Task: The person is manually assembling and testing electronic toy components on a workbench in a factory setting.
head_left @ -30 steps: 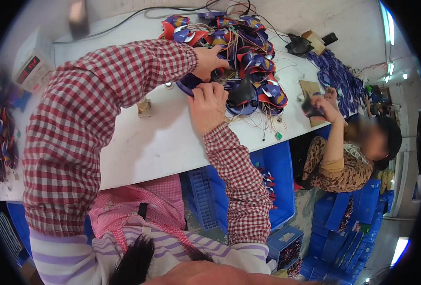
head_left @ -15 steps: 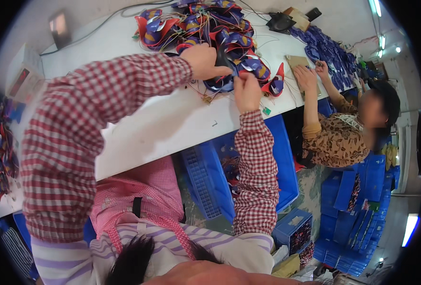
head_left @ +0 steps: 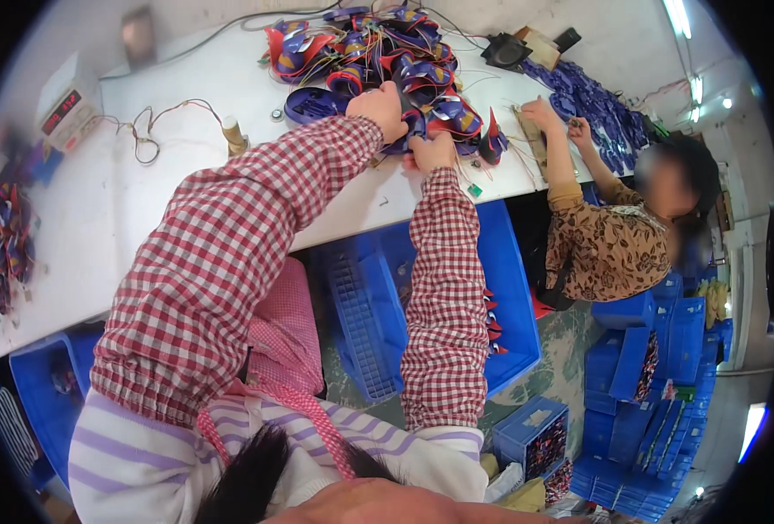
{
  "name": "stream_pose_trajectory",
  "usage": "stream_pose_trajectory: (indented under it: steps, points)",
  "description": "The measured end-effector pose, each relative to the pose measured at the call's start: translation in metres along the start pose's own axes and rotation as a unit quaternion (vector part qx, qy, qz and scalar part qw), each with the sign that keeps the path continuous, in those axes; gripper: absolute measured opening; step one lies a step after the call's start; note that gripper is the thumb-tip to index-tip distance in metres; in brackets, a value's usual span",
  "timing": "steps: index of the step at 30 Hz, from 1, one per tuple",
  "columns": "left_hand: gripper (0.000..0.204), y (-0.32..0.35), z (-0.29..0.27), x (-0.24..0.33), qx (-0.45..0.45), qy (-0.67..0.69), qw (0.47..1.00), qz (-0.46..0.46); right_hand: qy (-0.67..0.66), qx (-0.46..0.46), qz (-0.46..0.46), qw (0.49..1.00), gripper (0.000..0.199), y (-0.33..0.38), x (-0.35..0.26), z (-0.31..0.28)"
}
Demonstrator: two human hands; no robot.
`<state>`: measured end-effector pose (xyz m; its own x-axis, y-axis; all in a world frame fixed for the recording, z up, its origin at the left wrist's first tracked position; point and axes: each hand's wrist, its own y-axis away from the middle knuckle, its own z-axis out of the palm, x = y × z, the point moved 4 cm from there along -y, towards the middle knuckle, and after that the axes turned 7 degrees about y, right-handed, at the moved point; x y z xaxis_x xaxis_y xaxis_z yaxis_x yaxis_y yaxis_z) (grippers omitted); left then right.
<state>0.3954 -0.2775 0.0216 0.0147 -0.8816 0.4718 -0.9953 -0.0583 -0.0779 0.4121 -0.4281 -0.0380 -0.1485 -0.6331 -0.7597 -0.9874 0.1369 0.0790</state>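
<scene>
At the near edge of a heap of purple, red and yellow curved pieces with thin wires [head_left: 369, 52], both my hands work close together. My left hand [head_left: 380, 112] is closed, its fingers curled on a dark purple curved piece [head_left: 413, 122]. Just to its right and nearer me, my right hand [head_left: 432, 151] pinches the lower part of that same piece. My fingers hide much of it. A purple band-like loop [head_left: 310, 105] lies left of my left hand. A pointed red and purple piece [head_left: 494, 140] rests to the right of my right hand.
A white box with a red display [head_left: 68, 109] and a wired tan cylinder [head_left: 234, 135] stand at left. Blue bins [head_left: 514, 323] sit below the table edge. On the right, a co-worker in a brown patterned top [head_left: 610, 249] handles a board [head_left: 534, 144] beside purple pieces [head_left: 597, 105].
My hands have come closer together over the piece, the right one moving left and away from me. My left elbow has lowered, uncovering the cylinder and loop. The co-worker's nearer hand has lifted.
</scene>
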Motion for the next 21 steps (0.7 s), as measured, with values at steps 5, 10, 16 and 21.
stream_pose_trajectory:
  steps: [5, 10, 16, 21]
  points:
    - [0.066, 0.052, -0.031, 0.003, 0.022, 0.194, 0.98, 0.029, -0.191, -0.153, 0.077, 0.967, 0.038, 0.057, -0.005, -0.031]
    - [0.066, 0.136, -0.08, -0.006, 0.054, 0.497, 0.859, 0.109, -0.419, -0.111, 0.019, 0.901, 0.025, 0.101, 0.013, -0.076]
    - [0.057, 0.223, -0.16, -0.037, 0.101, 0.702, 0.682, 0.179, -0.564, -0.224, -0.071, 0.792, 0.017, 0.169, -0.014, -0.11]
    - [0.045, 0.311, -0.225, -0.112, 0.136, 0.667, 0.706, 0.195, -0.495, -0.289, -0.058, 0.818, 0.02, 0.243, -0.063, -0.079]
